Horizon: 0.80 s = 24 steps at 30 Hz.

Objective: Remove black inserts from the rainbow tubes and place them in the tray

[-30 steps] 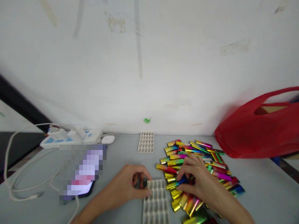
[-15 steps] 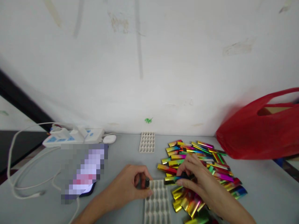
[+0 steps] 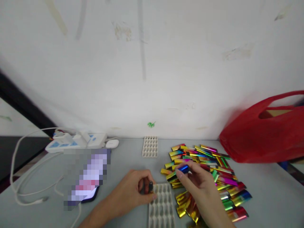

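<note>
My left hand (image 3: 137, 186) is closed around a small black cylindrical piece (image 3: 150, 185) with a ring-like top, at the upper left corner of a pale moulded tray (image 3: 162, 202). Rows of hollows run across this tray. Between the thumb and fingers of my right hand (image 3: 199, 185) is a shiny gold, black and blue tube (image 3: 178, 173), lighter-like in shape, tilted with its blue end up. Beneath and around that hand lies a pile of similar metallic tubes (image 3: 228, 180) in gold, red, green and purple. My right palm and wrist cover part of the pile.
A second, smaller-looking pale tray (image 3: 150, 146) lies near the wall. To the left are a phone (image 3: 92, 177), partly blurred out, a white power strip (image 3: 76, 142), a white case (image 3: 112, 143) and loose cables (image 3: 16, 158). A red bag (image 3: 261, 136) stands at the right.
My right hand has turned and tilted the tube, so its blue end now points up and right. My left hand stays nearly still. The view has shifted slightly.
</note>
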Tool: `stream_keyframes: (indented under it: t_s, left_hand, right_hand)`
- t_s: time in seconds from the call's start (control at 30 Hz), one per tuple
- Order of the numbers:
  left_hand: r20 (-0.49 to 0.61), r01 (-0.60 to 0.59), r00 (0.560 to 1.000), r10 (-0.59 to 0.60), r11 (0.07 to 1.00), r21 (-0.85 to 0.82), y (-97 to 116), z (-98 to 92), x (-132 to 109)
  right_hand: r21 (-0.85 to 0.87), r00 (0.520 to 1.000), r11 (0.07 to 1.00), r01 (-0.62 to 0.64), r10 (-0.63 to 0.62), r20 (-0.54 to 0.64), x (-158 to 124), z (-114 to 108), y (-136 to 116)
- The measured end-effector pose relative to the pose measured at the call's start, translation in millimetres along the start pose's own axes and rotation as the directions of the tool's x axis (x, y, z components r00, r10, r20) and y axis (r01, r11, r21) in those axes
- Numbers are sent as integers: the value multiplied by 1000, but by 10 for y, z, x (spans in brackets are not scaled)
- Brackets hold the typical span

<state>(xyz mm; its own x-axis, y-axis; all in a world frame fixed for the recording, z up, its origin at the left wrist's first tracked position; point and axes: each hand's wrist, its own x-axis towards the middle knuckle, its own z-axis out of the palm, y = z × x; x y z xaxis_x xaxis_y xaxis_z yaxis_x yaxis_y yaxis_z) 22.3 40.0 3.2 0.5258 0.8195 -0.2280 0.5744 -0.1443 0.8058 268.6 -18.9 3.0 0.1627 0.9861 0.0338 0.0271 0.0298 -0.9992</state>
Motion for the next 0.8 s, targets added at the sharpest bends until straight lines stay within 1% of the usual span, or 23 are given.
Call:
stream_keyframes:
  t_s: [0.07, 0.13, 0.2, 0.33, 0.47, 0.6, 0.7, 0.73, 0.8]
  left_hand:
    - [-9, -9, 1000, 9, 1000, 11, 4, 5, -4]
    - [-8, -15, 1000, 15, 1000, 11, 6, 8, -9]
    - [-6, -18, 1000, 18, 1000, 10, 9, 7, -14]
    - [-25, -22, 999, 22, 1000, 8, 12, 3, -14]
    - [-48, -38, 998, 39, 999, 11, 5, 12, -5]
    - [-58, -39, 998, 40, 999, 30, 12, 20, 1]
    - [-64, -39, 997, 41, 999, 37, 9, 26, 5]
    - [-64, -42, 997, 45, 998, 43, 4, 28, 6]
    - [-67, -47, 996, 51, 997, 54, -7, 30, 8]
  right_hand:
    - [79, 999, 996, -35, 38, -32, 2, 27, -4]
    - [159, 994, 986, -54, 69, -90, -5, 38, -14]
    - [263, 988, 961, -87, 117, -102, -20, 47, -28]
    - [446, 973, 870, -211, 231, 9, -44, 71, -70]
    - [545, 952, 796, -264, 305, 16, -44, 76, -105]
    - [591, 937, 734, -335, 327, 125, -31, 63, -93]
    - [609, 908, 677, -414, 356, 221, -27, 52, -79]
    - [614, 902, 663, -429, 354, 248, -26, 51, -80]
    - [628, 905, 652, -424, 317, 282, -24, 53, -92]
